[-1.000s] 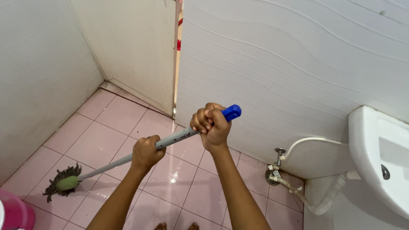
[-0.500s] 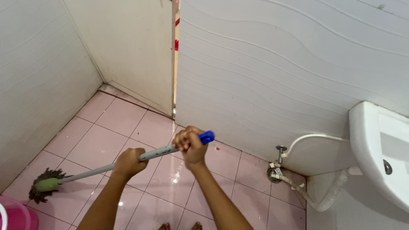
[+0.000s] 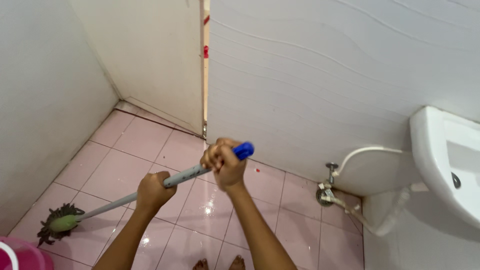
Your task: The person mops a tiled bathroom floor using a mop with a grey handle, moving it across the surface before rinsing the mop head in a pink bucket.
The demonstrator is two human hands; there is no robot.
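Both hands grip a mop with a grey pole [image 3: 183, 175] and a blue end cap [image 3: 243, 150]. My right hand [image 3: 223, 162] is closed around the top of the pole just below the cap. My left hand [image 3: 152, 191] is closed around the pole lower down. The mop head [image 3: 61, 224], green with dark strands, rests on the wet pink floor tiles [image 3: 120, 160] at the lower left, near the left wall.
A white basin [image 3: 447, 160] hangs on the right wall, with a corrugated drain hose [image 3: 380, 227] and a water valve [image 3: 330, 172] below it. A pink bucket [image 3: 20, 255] sits at the bottom left corner. A door [image 3: 160, 55] stands ajar behind. My toes [image 3: 218, 263] show at the bottom edge.
The mop head slid left toward the wall and bucket, then came back slightly right. Both hands dropped and moved left, then held about level.
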